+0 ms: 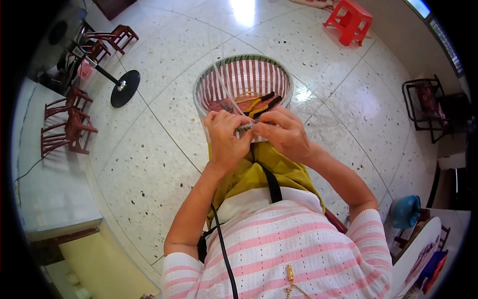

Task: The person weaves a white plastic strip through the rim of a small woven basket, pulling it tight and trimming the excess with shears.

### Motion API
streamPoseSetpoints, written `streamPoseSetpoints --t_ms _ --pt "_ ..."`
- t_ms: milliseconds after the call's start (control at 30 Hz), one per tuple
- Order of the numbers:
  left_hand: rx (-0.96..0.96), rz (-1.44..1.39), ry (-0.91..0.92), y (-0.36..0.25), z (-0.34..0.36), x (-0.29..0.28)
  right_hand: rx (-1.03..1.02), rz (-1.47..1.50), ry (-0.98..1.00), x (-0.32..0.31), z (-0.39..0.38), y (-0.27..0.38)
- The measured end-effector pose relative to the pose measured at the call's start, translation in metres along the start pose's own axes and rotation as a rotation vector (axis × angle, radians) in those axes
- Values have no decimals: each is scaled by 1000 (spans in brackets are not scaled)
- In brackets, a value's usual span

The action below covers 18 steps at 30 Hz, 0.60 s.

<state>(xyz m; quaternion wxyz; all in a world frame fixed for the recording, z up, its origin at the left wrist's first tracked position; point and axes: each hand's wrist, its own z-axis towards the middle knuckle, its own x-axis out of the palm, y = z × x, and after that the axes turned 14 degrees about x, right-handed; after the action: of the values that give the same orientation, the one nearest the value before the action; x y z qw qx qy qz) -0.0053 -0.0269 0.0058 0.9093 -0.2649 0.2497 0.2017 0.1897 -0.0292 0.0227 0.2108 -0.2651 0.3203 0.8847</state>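
Note:
A round woven basket (240,75) with red and white stripes and a green-and-white rim stands upright before my knees. At its near rim my left hand (226,133) is closed, thumb and fingers gripping the edge. Close beside it, my right hand (288,132) pinches where a long thin white plastic strip (226,92) meets the rim; its exact grip is partly hidden by the fingers. The strip rises loosely past the basket's far side. Inside the basket lie tools with yellow and black handles (258,103), apparently pliers, their heads hidden.
Pale speckled floor tiles (149,189) surround me. A black round stand base (125,88) and several dark red wooden chairs (74,127) are at left. A red plastic stool (349,22) stands far right; a dark-framed chair (425,107) and a blue bag-like object (406,212) are at right.

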Motion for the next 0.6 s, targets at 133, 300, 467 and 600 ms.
streamPoseSetpoints --t_ms 133,300,467,600 --pt "-23 -3 -10 0 1 3 -37 2 -85 8 1 0" --pt "-68 -5 -62 7 5 2 182 743 83 -41 3 42" --pt "-48 18 -101 9 14 5 357 1090 228 -124 -22 49" --pt "-82 3 -130 12 18 10 238 1340 -86 -275 -55 51"
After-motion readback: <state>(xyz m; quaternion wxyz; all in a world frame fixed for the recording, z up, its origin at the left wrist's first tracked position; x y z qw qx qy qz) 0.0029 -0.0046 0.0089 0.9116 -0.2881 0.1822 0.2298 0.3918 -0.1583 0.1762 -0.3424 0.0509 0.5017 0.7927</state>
